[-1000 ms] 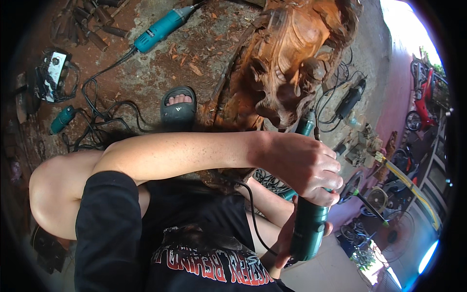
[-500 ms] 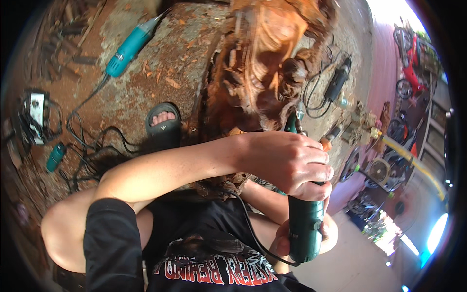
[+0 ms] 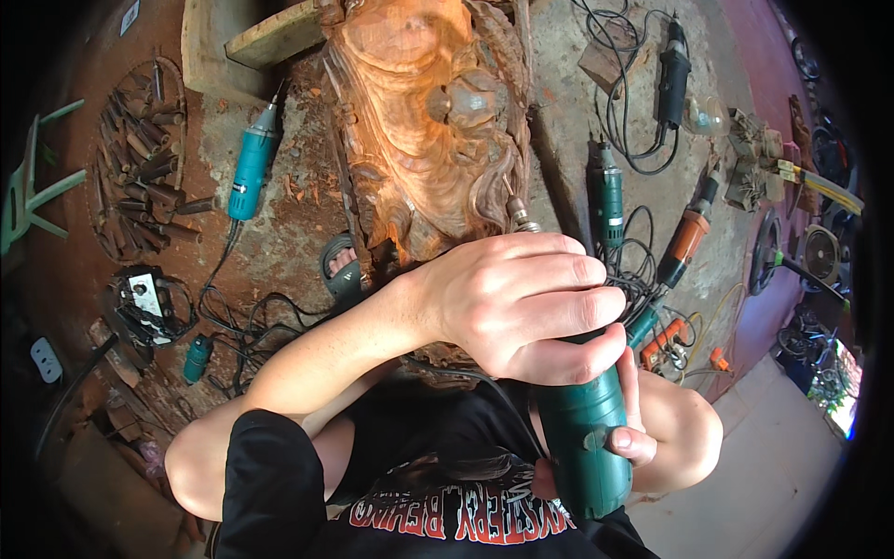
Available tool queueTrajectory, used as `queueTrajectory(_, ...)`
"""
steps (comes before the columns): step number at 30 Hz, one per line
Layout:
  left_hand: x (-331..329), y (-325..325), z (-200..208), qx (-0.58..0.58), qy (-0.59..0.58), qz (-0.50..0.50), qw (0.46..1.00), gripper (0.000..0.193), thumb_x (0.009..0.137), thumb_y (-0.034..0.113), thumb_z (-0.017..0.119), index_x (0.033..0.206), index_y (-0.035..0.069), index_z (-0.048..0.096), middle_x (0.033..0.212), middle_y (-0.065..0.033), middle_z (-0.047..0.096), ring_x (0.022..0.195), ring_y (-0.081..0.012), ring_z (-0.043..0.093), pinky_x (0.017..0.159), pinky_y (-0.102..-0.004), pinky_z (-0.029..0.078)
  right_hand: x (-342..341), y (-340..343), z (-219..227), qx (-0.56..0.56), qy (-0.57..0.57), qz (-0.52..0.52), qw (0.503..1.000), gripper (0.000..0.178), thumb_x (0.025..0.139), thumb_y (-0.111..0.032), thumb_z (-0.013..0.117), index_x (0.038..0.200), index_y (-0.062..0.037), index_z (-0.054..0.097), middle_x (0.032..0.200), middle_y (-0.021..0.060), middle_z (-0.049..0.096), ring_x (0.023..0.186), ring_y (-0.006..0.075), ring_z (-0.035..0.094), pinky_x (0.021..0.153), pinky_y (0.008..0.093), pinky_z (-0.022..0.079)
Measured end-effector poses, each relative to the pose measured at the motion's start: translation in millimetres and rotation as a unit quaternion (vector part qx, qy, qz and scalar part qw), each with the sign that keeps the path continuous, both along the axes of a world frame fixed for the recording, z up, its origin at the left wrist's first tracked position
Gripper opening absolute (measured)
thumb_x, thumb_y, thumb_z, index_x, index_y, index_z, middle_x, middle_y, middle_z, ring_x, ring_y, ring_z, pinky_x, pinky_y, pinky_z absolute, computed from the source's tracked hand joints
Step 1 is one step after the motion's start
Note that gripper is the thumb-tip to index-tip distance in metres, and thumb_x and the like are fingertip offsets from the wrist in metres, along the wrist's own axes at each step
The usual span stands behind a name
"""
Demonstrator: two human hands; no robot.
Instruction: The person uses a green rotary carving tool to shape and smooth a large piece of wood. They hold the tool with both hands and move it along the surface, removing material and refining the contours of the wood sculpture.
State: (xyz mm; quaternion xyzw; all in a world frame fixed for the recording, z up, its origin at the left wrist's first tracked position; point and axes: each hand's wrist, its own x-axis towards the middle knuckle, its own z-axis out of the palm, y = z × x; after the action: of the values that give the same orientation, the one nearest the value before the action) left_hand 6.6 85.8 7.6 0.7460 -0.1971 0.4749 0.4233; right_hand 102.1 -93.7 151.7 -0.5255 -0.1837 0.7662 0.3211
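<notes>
My left hand (image 3: 531,307) reaches across from the left, fingers wrapped over the front of a dark green die grinder (image 3: 585,447). Lower down, my right hand (image 3: 633,443) grips the grinder's body from beneath, mostly hidden behind it. The chuck (image 3: 521,216) and thin bit (image 3: 508,186) stick out past my left knuckles, pointing away from me. They overlap the lower right part of a large reddish-brown wood carving (image 3: 410,140) with flowing ridges and a rounded knob. Whether the bit touches the wood, I cannot tell.
A teal die grinder (image 3: 251,172) lies left of the carving beside a pile of dark tool handles (image 3: 144,158). To the right are a black grinder (image 3: 672,79), a green one (image 3: 610,200), an orange-and-black one (image 3: 687,238) and tangled cords. My sandalled foot (image 3: 343,265) is by the carving.
The view has swung, so the carving and floor tools sit further left and the right-hand tools show more fully. Both hands still hold the die grinder, its bit now visible against the carving.
</notes>
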Motion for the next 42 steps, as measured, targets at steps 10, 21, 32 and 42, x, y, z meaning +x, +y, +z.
queueTrajectory(10, 6, 0, 2, -0.03, 0.022, -0.016, 0.999, 0.027, 0.076, 0.011, 0.079, 0.102, 0.01, 0.073, 0.094, -0.0088, 0.071, 0.078, -0.0252, 0.072, 0.07, -0.0378, 0.064, 2, -17, -5, -0.011, -0.017, -0.032, 0.999, 0.049, 0.104, -0.037, 0.06, 0.126, 0.0059, 0.051, 0.11, 0.0158, 0.061, 0.105, 0.0288, 0.058, 0.098, 0.0371, 0.046)
queueTrajectory(21, 3, -2, 0, -0.04, 0.0, -0.013, 0.999, 0.025, 0.075, 0.01, 0.079, 0.1, 0.008, 0.072, 0.093, -0.0089, 0.071, 0.077, -0.0241, 0.071, 0.068, -0.0373, 0.064, -9, -27, -10, 0.004, 0.008, -0.091, 0.996, 0.05, 0.101, -0.028, 0.067, 0.13, 0.0082, 0.048, 0.115, 0.0151, 0.059, 0.106, 0.0264, 0.056, 0.097, 0.0353, 0.045)
queueTrajectory(32, -5, -5, -2, 0.006, -0.009, 0.0, 1.0, 0.026, 0.076, 0.01, 0.08, 0.1, 0.007, 0.07, 0.094, -0.0075, 0.071, 0.077, -0.0217, 0.071, 0.065, -0.0344, 0.064, 4, -8, 0, -0.032, 0.055, -0.065, 0.996, 0.054, 0.101, -0.023, 0.069, 0.138, 0.0067, 0.043, 0.118, 0.0118, 0.054, 0.11, 0.0229, 0.052, 0.104, 0.0327, 0.042)
queueTrajectory(42, -7, -6, -3, 0.026, -0.011, -0.005, 1.0, 0.025, 0.078, 0.01, 0.081, 0.101, 0.007, 0.07, 0.095, -0.0076, 0.071, 0.075, -0.0211, 0.071, 0.063, -0.0331, 0.064, 10, -12, -6, 0.027, 0.006, 0.007, 1.0, 0.065, 0.099, -0.023, 0.072, 0.145, 0.0095, 0.039, 0.125, 0.0158, 0.054, 0.12, 0.0256, 0.052, 0.109, 0.0337, 0.04)
